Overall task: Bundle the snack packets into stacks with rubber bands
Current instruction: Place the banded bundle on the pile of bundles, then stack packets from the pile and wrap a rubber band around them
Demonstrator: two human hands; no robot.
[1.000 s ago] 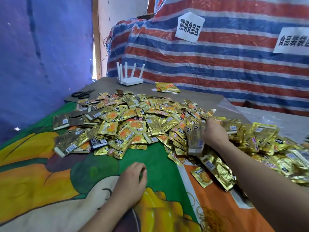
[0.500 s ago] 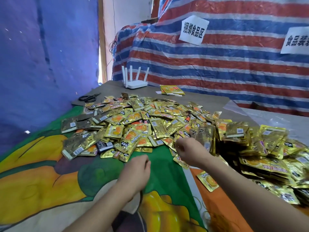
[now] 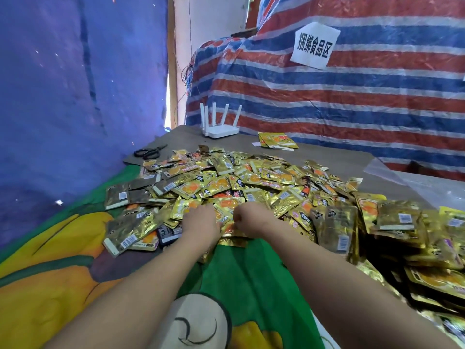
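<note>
Both hands – left hand [image 3: 201, 220], right hand [image 3: 251, 220] – are digging into the loose packet heap [image 3: 239, 182], grips hidden; bundled stacks [image 3: 392, 222] are waiting right – most remains unbundled.

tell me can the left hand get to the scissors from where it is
Probably not without leaning: the left hand is at the pile's near edge, and the scissors lie beyond the packets, at the table's far left.

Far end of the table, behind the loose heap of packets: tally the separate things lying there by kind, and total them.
Router: 1
Scissors: 1
Small stack of yellow packets: 1
Total: 3
</note>
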